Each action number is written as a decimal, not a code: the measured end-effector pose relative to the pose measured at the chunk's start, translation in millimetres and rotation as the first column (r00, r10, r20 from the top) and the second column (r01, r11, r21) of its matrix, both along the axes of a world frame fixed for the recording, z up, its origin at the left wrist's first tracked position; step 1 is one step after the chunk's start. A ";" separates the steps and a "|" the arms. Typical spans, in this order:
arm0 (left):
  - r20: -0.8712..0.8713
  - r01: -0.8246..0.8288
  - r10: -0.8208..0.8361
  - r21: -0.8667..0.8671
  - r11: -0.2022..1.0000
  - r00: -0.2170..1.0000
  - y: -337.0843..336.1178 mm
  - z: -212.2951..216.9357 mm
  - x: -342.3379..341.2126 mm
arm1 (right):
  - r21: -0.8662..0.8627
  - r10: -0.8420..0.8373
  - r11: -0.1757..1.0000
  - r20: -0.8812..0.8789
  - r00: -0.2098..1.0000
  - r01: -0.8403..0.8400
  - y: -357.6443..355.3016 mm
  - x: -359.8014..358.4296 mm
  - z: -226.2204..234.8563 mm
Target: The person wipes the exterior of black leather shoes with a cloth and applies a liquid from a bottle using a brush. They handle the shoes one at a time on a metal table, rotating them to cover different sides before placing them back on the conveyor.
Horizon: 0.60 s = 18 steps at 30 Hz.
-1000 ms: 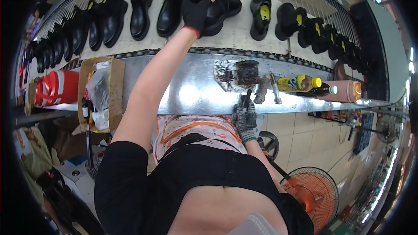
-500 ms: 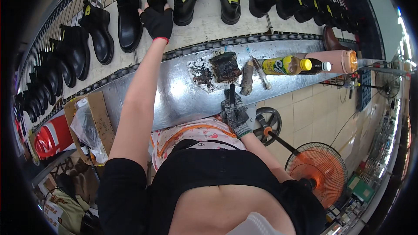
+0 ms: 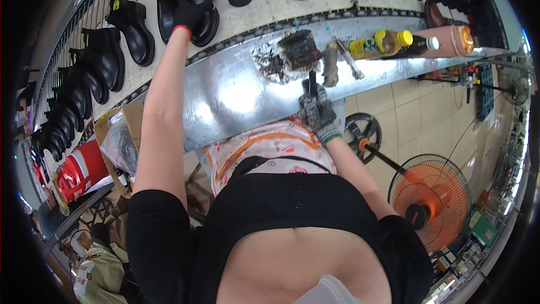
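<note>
My left hand (image 3: 191, 14), in a black glove with a red cuff, is closed on a black boot (image 3: 206, 32) on the pale conveyor (image 3: 247, 19). A second black boot (image 3: 164, 8) stands close against it on the left. In its grey, stained knit glove, my right hand (image 3: 318, 111) is held low by the near edge of the metal bench (image 3: 225, 93). From its fist sticks a short black handle (image 3: 313, 81); the rest of that tool is hidden. Just beyond lies a black, crusted pad (image 3: 302, 49) on a smeared patch.
A wrapped grey roll (image 3: 331, 65), a thin brush-like stick (image 3: 351, 61), a yellow-capped bottle (image 3: 379, 44), a dark bottle (image 3: 424, 45) and a pink tumbler (image 3: 447, 41) lie on the bench. More boots line the conveyor. An orange fan (image 3: 430, 202) stands at right; a cardboard box (image 3: 133, 121) sits left.
The boot at my left hand now sits against its neighbour, with its toe nearer the chain. My left hand has shifted left. My right hand keeps its hold; the view has shifted.
</note>
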<state>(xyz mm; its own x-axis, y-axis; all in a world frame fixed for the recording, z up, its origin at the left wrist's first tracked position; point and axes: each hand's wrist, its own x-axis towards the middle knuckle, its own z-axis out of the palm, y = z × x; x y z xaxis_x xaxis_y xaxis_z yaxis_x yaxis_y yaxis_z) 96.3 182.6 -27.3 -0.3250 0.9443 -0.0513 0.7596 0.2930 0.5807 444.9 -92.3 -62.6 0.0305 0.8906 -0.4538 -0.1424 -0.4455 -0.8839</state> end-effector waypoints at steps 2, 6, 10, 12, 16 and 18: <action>0.316 0.144 -0.151 0.046 0.989 0.937 -32.7 22.9 -8.1 | 0.031 -0.005 1.000 0.040 0.999 0.004 -4.7 -4.1 8.0; 0.652 0.082 -0.046 -0.026 0.996 0.757 -124.8 44.6 -19.3 | 0.026 0.038 0.999 0.145 0.989 -0.042 1.0 -3.5 9.1; 0.412 0.068 -0.088 0.065 0.996 0.907 -216.2 46.1 -11.8 | 0.125 0.064 0.987 0.282 0.957 -0.103 -0.3 4.0 2.1; 0.269 -0.031 0.035 -0.021 0.999 0.962 -256.3 53.4 8.6 | 0.106 0.091 0.987 0.274 0.957 -0.124 -1.2 5.2 3.1; -0.025 -0.094 0.093 -0.054 0.994 0.995 -303.8 35.9 38.5 | -0.004 0.146 0.989 0.228 0.963 -0.149 -1.4 5.8 2.1; -0.153 -0.087 0.076 -0.066 0.994 0.985 -313.7 35.6 56.3 | -0.008 0.128 0.992 0.213 0.969 -0.129 -3.5 3.7 4.9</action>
<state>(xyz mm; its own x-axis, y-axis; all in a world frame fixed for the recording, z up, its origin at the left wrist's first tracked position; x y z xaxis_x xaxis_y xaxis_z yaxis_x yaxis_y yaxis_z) 152.6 -131.1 8.3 -0.4102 0.9099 -0.0626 0.8085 0.3945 0.4368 448.6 -95.8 -57.7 0.0112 0.8959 -0.4440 0.1074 -0.4426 -0.8903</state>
